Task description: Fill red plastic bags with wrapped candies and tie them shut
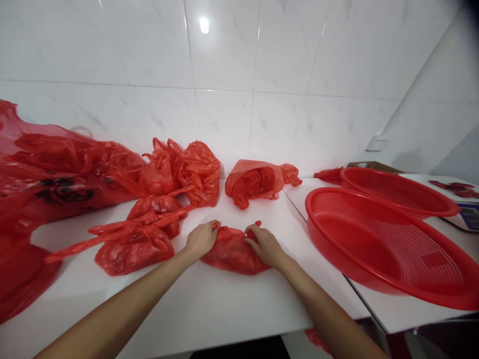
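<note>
A filled red plastic bag (235, 254) lies on the white table in front of me. Its contents are blurred behind the thin plastic. At the bag's upper left, my left hand (203, 239) is closed around one gathered end. My right hand (265, 244) grips the other end at the upper right, with a bit of twisted plastic poking out above the fingers. Just left of my left hand sits a tied red bag (136, 247) with long handles trailing leftward. Behind my hands rests a crumpled bundle of red bags (256, 180).
Several knotted red bags (198, 172) stand against the tiled wall. A large red bag with black print (67, 184) fills the left side. On the right are a red perforated basket (359, 239), a second red basket (396, 192) and a scale (466, 216).
</note>
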